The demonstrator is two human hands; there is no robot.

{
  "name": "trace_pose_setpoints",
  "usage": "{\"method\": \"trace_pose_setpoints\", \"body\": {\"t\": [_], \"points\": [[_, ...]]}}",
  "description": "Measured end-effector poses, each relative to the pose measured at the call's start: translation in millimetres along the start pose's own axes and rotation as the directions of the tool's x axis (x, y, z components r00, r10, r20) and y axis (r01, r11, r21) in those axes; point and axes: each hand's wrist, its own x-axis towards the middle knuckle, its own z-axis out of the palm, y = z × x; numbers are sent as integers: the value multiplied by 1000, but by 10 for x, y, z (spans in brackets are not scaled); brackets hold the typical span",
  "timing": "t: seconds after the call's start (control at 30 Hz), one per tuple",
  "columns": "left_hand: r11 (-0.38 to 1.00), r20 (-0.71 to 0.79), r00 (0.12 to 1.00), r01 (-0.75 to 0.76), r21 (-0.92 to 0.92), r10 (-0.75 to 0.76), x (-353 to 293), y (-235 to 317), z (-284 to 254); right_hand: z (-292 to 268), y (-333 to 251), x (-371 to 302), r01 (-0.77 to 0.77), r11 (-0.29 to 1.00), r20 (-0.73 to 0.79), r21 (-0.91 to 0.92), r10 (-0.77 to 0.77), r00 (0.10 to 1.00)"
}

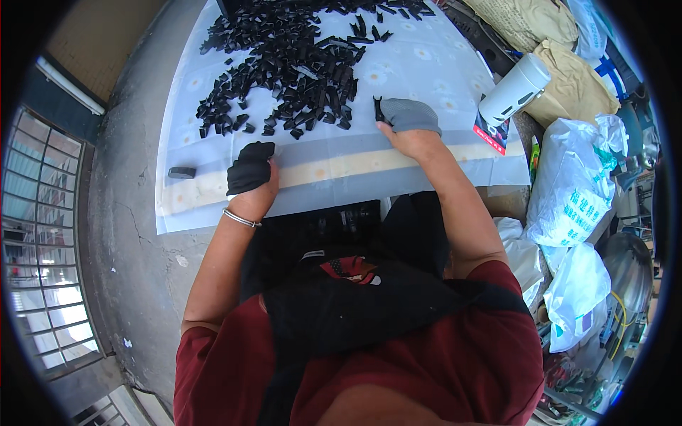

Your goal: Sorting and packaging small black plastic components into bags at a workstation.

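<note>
A large heap of small black plastic pieces (302, 74) covers the far and middle left of a table with a white flowered cover (437, 82). My right hand (410, 124), in a grey glove with bare thumb, pinches one short black plastic piece (377, 108) that stands up from its fingertips, right of the heap. Near the front edge, my left hand (250, 170) is curled closed in a black glove; whatever its fingers hold is hidden. A lone dark block (182, 172) lies left of that hand.
On the table's right side a white flask (515, 89) lies by a red and black card (491, 131). Beyond that edge are stuffed white plastic bags (572, 184) and brown sacks (568, 82). A barred window (46, 241) stands at the left past the concrete floor (131, 192).
</note>
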Motion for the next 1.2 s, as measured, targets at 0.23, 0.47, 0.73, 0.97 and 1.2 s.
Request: {"method": "trace_pose_setpoints", "body": {"t": [0.23, 0.47, 0.73, 0.97, 1.2], "points": [[-206, 621, 668, 596, -776, -409, -8, 256, -133, -76, -146, -95, -5, 1000, 44, 25, 4, 999], [95, 598, 669, 698, -710, -442, -22, 399, -44, -118, -706, -365, 264, 736, -193, 623, -182, 964], [704, 61, 967, 223, -674, -248, -114, 577, 42, 4, -1140, -456, 277, 610, -183, 742, -212, 960], [352, 477, 792, 601, -717, -380, -97, 610, -142, 19, -1095, -475, 348, 647, -237, 678, -255, 937], [486, 493, 797, 604, -632, -348, -77, 569, -112, 48, -1100, -513, 452, 686, -400, 570, -248, 882]]}}
